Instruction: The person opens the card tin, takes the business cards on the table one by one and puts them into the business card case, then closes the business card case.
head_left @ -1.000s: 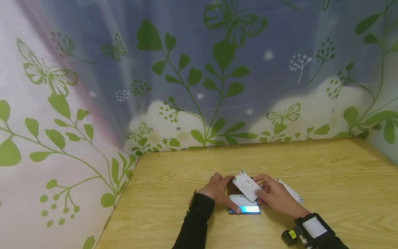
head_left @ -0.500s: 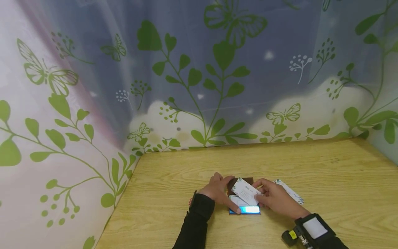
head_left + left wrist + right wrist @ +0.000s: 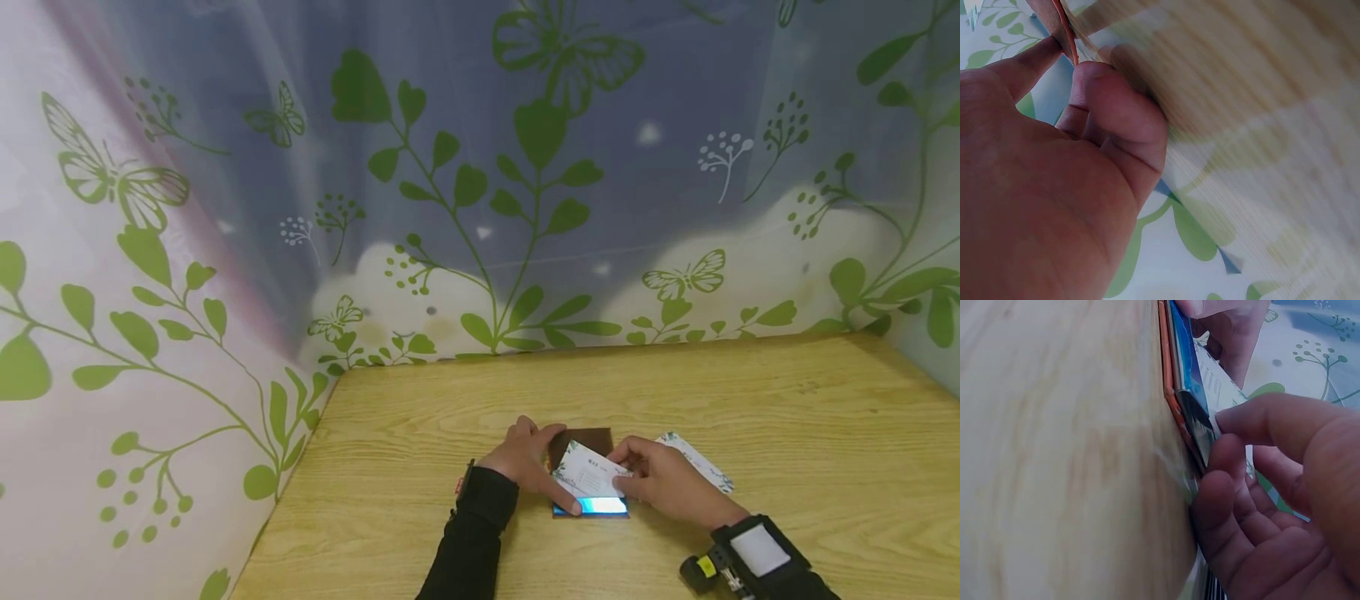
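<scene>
A brown card holder (image 3: 596, 435) lies opened on the table, with a shiny blue strip (image 3: 603, 506) along its near half. My left hand (image 3: 521, 460) holds it from the left: the thumb presses on the blue strip, and the fingers sit at the far left edge. Between thumb and fingers, my right hand (image 3: 667, 479) pinches a white card (image 3: 588, 471) printed with leaves at its corners. That card lies slantwise over the holder, its lower edge right at the blue strip. In the right wrist view the holder's orange edge (image 3: 1169, 381) shows side-on.
Another white leaf-printed card (image 3: 701, 462) lies on the wooden table (image 3: 450, 400) beyond my right hand, partly covered by it. A patterned curtain (image 3: 450, 208) stands along the table's back and left sides.
The white card in my right hand has moved down and toward the blue strip and turned flatter. More of the holder's brown far half shows. The left hand has stayed put.
</scene>
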Demonstrator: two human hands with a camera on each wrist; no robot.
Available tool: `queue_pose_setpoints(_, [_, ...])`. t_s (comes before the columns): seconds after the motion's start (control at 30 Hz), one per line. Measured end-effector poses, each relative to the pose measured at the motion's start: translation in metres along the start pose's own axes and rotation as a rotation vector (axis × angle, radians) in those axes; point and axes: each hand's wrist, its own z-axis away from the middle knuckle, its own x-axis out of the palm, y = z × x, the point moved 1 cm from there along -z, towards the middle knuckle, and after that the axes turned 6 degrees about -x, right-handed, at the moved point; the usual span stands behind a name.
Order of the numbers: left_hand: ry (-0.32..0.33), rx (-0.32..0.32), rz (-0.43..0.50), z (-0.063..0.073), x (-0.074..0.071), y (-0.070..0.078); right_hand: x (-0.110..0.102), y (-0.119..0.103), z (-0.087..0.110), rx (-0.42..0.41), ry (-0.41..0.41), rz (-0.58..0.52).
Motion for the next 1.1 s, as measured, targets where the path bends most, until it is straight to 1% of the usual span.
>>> queue_pose_setpoints(0.4, [0.003, 0.004, 0.004, 0.0015, 0.0003, -0.0001, 0.0007, -0.0004, 0.0012, -0.005, -0.013, -0.01])
queue_pose_setpoints(0.77, [0.006, 0.004, -0.015, 0.0013, -0.0001, 0.0, -0.0001, 0.0009, 0.0015, -0.051, -0.028, -0.015])
queue_pose_setpoints(1.1, [0.014, 0.003, 0.004, 0.0029, -0.0002, 0.0018, 0.0007, 0.0, 0.0017, -0.035, -0.022, -0.039])
